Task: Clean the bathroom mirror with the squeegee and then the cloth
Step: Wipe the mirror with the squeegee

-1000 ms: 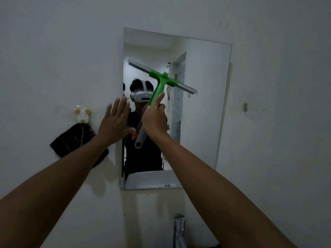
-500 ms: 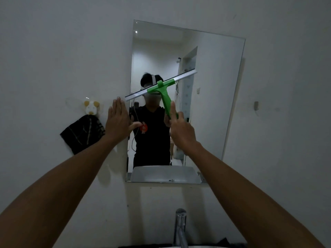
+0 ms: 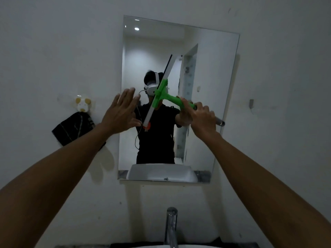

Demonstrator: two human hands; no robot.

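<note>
**Green squeegee steep on the mirror, right hand on the handle**

White wall (image 3: 53, 51) fills most of the view, with a frameless rectangular mirror (image 3: 215, 72) fixed to it above a chrome tap (image 3: 171, 228). Dark cloth (image 3: 73, 128) hangs left of the mirror, well apart from both hands, under a small cream animal-face hook (image 3: 82, 104). Squeegee (image 3: 160, 93) sits in front of the middle of the glass — blade running steeply from upper right to lower left, green head and handle angling down to the right, grey handle end poking out near the mirror's right edge. Whether the blade actually touches the glass, cannot tell. Right hand (image 3: 200, 119) grips the handle, fingers wrapped round it. Left hand (image 3: 121, 113) is spread flat with straight fingers over the mirror's left edge, thumb near the blade's lower tip — holding nothing. Hands apart, the blade between them. Small grey wall hook (image 3: 251, 104) sits right of the mirror
</note>
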